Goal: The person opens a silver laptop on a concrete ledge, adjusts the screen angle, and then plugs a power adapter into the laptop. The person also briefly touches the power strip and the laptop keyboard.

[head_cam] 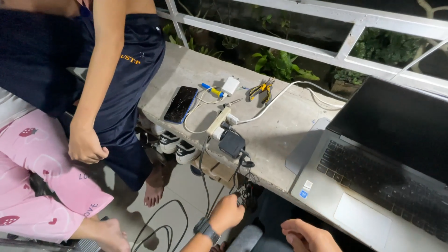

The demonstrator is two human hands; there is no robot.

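Head view: we see our left hand [227, 212], its grip closed on a black cable [241, 196] below the concrete bench [275, 130]. Our right hand [305, 235] rests loosely curled, holding nothing. A small blue square sticker [304, 194] marks the grey laptop [368, 186] on the bench.

Black cable bundle [243, 193] hangs off the near edge of the concrete ledge [280, 140], left of the laptop. It drops from a black power adapter [232, 143] plugged into a white power strip [218, 122]. Left hand [227, 213] pinches the cable's lower end, fingers closed.
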